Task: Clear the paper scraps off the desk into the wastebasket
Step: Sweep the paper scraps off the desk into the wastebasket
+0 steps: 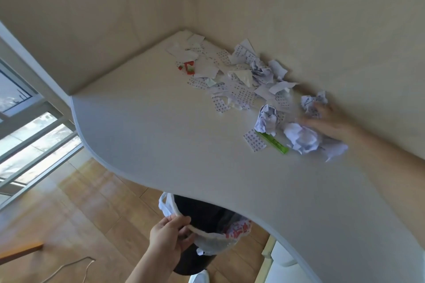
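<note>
Scraps (301,138) under right grip (326,119) (touching)

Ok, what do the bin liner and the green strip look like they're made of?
The bin liner: thin, semi-translucent white plastic film, going by its limp folds and handle loops. The green strip: probably glossy, translucent hard plastic, perhaps a ruler; it lies straight and flat among crumpled paper.

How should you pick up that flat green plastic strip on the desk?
Pinch the green plastic strip by its long edges near the lower end, coming from above. It lies flat on the white desk, and a crumpled white paper ball covers its upper end.
</note>
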The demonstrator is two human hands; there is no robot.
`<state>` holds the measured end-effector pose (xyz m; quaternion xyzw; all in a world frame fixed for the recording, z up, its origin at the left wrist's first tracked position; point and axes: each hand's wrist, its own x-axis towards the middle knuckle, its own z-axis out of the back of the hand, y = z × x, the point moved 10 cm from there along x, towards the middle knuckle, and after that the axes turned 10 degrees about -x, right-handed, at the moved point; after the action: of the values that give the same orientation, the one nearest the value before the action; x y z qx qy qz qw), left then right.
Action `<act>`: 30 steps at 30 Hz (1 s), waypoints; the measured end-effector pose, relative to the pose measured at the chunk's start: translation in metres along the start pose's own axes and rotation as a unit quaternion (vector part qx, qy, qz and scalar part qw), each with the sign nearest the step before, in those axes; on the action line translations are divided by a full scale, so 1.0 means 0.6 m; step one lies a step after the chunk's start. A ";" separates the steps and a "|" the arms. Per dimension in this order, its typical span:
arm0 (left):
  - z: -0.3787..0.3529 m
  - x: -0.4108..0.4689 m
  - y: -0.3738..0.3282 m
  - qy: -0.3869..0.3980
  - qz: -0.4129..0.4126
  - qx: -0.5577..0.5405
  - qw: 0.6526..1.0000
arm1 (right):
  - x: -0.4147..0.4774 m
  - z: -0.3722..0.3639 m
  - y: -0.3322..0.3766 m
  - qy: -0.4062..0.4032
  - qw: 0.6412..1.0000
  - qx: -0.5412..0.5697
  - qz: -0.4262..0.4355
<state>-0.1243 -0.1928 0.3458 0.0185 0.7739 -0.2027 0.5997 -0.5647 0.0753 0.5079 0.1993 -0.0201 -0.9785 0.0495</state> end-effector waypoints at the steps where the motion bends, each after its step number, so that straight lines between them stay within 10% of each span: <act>1: -0.001 0.002 -0.001 0.001 -0.002 -0.003 1.000 | -0.001 -0.024 0.001 0.045 0.999 0.018 0.011; 17: 0.007 0.027 -0.024 0.006 -0.036 0.006 0.999 | -0.114 -0.072 -0.061 0.054 0.992 0.100 -0.062; 30: 0.026 -0.004 -0.020 -0.028 -0.037 0.016 0.999 | -0.177 -0.123 0.026 -0.089 0.994 -0.003 -0.056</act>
<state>-0.1128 -0.2087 0.3483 -0.0067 0.7539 -0.2374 0.6126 -0.4369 0.0696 0.4824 0.1116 -0.0105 -0.9937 -0.0067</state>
